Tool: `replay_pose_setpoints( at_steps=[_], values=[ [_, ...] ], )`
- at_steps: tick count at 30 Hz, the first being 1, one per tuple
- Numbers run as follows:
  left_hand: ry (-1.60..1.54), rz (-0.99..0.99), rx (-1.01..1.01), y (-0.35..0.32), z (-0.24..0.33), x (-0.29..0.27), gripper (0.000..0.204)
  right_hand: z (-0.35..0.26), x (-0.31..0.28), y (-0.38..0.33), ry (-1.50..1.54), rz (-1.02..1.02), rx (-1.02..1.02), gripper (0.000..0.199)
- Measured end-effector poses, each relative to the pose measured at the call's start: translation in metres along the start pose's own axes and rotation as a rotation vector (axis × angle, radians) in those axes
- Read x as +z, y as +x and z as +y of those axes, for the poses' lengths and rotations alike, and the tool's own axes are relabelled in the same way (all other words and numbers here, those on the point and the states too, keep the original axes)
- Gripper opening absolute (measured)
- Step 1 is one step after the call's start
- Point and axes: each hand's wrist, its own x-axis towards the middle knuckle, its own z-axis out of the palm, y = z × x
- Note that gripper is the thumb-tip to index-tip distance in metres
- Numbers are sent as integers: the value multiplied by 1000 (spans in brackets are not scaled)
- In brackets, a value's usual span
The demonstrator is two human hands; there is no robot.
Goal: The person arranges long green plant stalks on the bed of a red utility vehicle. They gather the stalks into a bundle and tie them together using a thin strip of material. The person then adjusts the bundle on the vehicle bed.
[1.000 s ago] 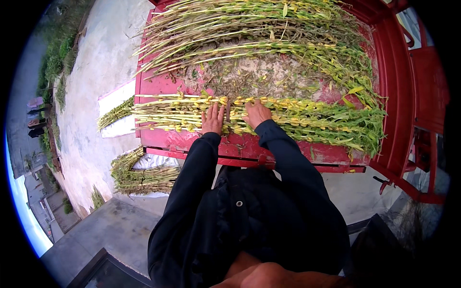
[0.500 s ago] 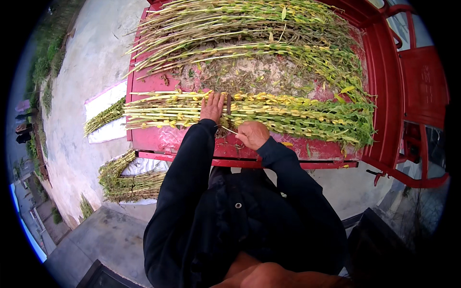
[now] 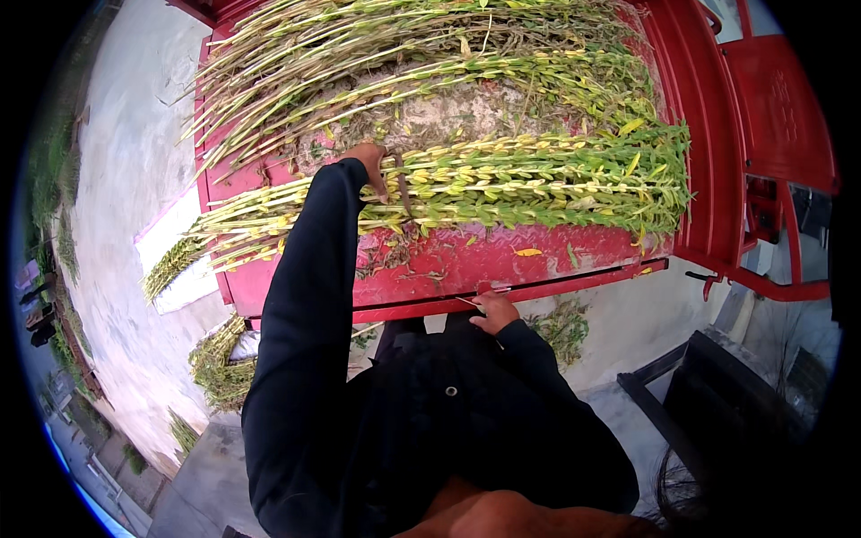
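A bundle of cut sesame-like stalks (image 3: 520,184), lined with yellow-green pods, lies across the red truck bed (image 3: 448,260). A narrow brown tie (image 3: 402,186) crosses it left of its middle. My left hand (image 3: 372,169) is closed over the stalks just left of this tie, fingers bent down into them. Lower down, by the front edge of the bed, my right hand (image 3: 495,312) pinches a thin, pale, stick-like piece (image 3: 467,301). What kind of piece it is, I cannot make out.
More loose stalks (image 3: 359,58) lie along the far side of the bed, with leaf litter (image 3: 439,117) between. A red side wall (image 3: 686,117) bounds the right. Tied bundles rest on white sheets (image 3: 184,278) on the ground at left. Plant scraps (image 3: 563,330) lie below the bed's front edge.
My right hand has drawn away from the bundle toward me, with the thin piece. My left hand has gone from lying flat on the stalks to gripping them. The bundle sits slightly tilted.
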Motion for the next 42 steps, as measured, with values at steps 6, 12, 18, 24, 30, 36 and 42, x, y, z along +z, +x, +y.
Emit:
replay_pose_setpoints(
  at_steps=[6, 12, 18, 24, 30, 36, 42],
  values=[
    [-59, -7, 57, 3, 3, -7, 88, -69, 26, 137, 778, 410, 102, 40],
    [-44, 71, 48, -3, -3, -4, 88, -106, 44, 194, 1187, 413, 417, 51],
    [158, 395, 112, -24, 10, 14, 89, -117, 47, 204, 1416, 515, 691, 24],
    [-122, 183, 18, -32, 16, 11, 78, -117, 49, 198, 1441, 475, 442, 16],
    [-226, 226, 65, -28, 1, 15, 74, -109, 42, 199, 940, 620, 258, 18],
    [5, 357, 136, -46, 17, 14, 99, -103, 23, 216, 990, 588, 219, 18],
    [224, 409, -41, -98, 73, 32, 106, -112, 6, 220, 759, 657, 83, 20]
  ],
)
